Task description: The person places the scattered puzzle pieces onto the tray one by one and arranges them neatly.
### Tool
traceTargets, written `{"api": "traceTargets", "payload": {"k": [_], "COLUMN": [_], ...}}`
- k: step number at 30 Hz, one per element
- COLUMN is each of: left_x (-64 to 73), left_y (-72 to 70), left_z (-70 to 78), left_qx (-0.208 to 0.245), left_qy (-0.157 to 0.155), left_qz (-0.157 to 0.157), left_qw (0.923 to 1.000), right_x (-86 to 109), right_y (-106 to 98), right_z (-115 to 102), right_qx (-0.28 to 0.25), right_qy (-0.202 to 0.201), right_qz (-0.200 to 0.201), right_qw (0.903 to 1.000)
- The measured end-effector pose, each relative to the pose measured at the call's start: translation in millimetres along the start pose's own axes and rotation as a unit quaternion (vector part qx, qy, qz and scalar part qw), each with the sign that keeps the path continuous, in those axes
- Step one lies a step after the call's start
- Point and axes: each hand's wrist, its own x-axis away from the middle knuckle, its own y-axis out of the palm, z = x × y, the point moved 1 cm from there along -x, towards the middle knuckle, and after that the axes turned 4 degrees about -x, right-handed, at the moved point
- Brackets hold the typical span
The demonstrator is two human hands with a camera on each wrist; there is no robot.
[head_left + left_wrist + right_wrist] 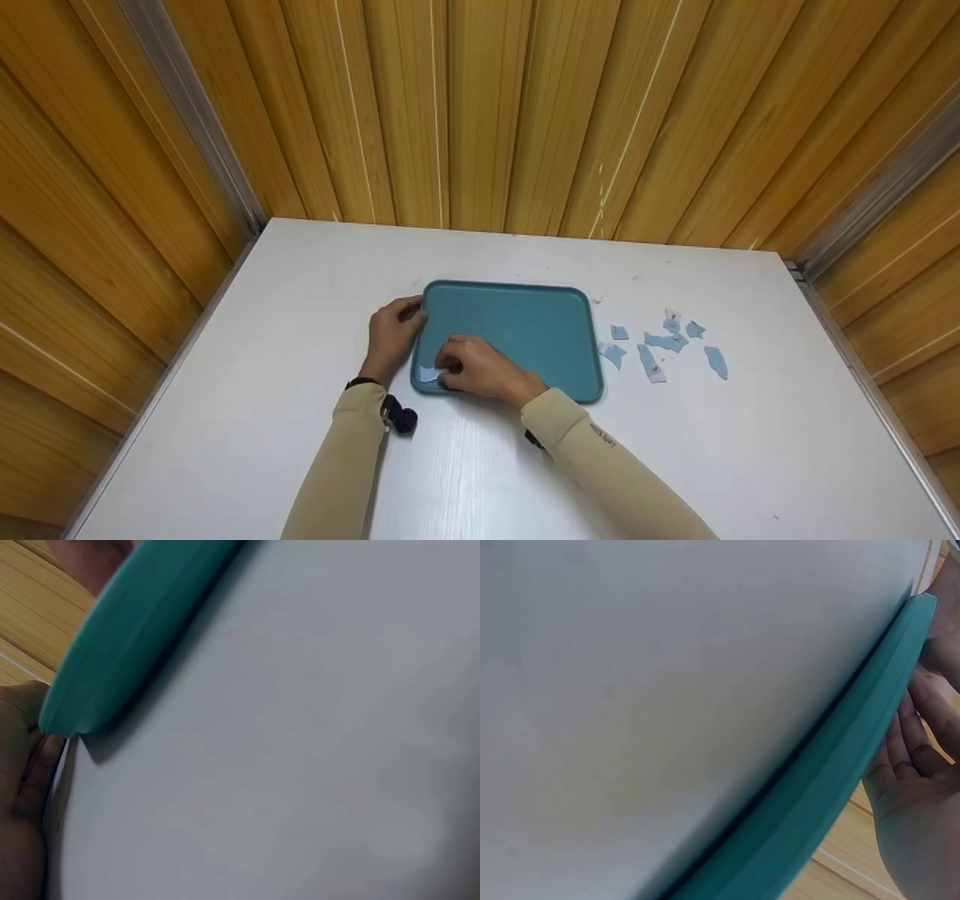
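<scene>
A: Where was the pale-blue paper scrap point(427, 373)?

B: In the near left corner of the teal tray point(517, 322), just beside the fingertips of the right hand point(480, 366). Those fingers were bent, but I couldn't tell whether they pinched it.

A: And the left hand point(391, 334)?

B: It touched the tray's left rim, thumb and forefinger spread apart.

A: How would the scrap have handled?

B: Nearly weightless, I'd judge, limp and easily torn. I'd have taken a free edge between thumb and fingertip. The tray looked stiff and smooth enough to slide, so its raised rim suited steadying.

A: Any writing?

B: The torn scraps point(663, 342) on the white table point(225, 420), right of the tray, bore dark marks too small to read. The right sleeve point(626, 472) carried small dark lettering point(602, 435), starting, it seemed, with an L; I saw no brand on the tray.
</scene>
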Motion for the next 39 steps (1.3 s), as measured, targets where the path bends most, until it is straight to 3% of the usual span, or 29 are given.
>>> {"api": "traceTargets", "payload": {"k": [13, 25, 34, 39], "left_x": [0.5, 1.9, 2.0, 1.7], "left_y": [1.9, 0.5, 1.9, 2.1], "left_z": [-1.0, 1.3, 0.1, -0.4], "left_qx": [0.001, 0.005, 0.005, 0.004], "left_qy": [-0.014, -0.017, -0.015, -0.013], "left_qz": [0.000, -0.005, -0.001, 0.003], "left_qw": [0.9999, 0.9998, 0.9999, 0.9999], "right_x": [12.8, 44.6, 70.6, 90.7], "right_y": [-13.5, -46.1, -67.0, -79.7], "right_z": [9.2, 19.7, 33.4, 43.5], "right_qx": [-0.038, -0.052, -0.034, -0.025], "right_qy": [0.025, 0.049, 0.042, 0.067], "right_qz": [0.031, 0.065, 0.103, 0.125], "right_qw": [0.9985, 0.9953, 0.9932, 0.9896]}}
